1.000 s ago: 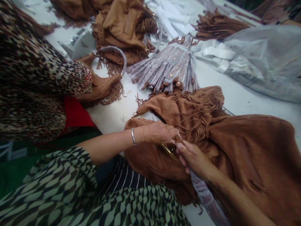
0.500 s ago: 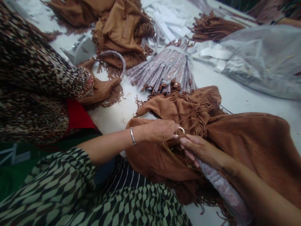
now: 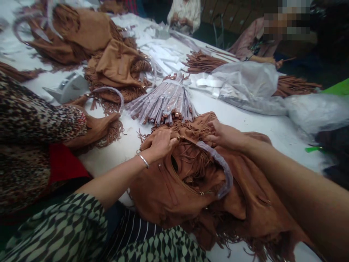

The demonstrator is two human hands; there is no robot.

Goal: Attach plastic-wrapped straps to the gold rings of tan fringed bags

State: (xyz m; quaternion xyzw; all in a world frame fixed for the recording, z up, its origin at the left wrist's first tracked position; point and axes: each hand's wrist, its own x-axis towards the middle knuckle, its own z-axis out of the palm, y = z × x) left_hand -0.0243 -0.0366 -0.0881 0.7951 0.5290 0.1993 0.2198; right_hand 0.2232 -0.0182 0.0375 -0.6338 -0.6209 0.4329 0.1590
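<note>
A brown suede handbag (image 3: pixel 152 196) lies in front of me, its zipped mouth gaping. One end of its plastic-wrapped handle (image 3: pixel 227 174) is fixed near the mouth, and the handle arches over it. My left hand (image 3: pixel 161 145) is closed on the bag's far-left edge, its thumb beside a small metal fitting (image 3: pixel 178 137). Over the fringed suede (image 3: pixel 203 120) behind the bag, my right hand (image 3: pixel 222 134) has bent fingers standing apart; whether they touch the suede is hard to tell. More brown suede (image 3: pixel 256 189) spreads on the right under my forearm.
A fanned bundle of plastic-wrapped straps (image 3: pixel 166 100) lies just beyond the bag. Left of it are other fringed bags (image 3: pixel 117 62), a grey tape dispenser (image 3: pixel 72 87) and a co-worker's patterned sleeve (image 3: pixel 40 116). Clear plastic bags (image 3: pixel 248 82) lie at the right; other people sit across the table.
My hands have parted and moved away from the metal ring and strap end they held together. The wrapped handle now arches over the bag's mouth. The view has tilted up and right.
</note>
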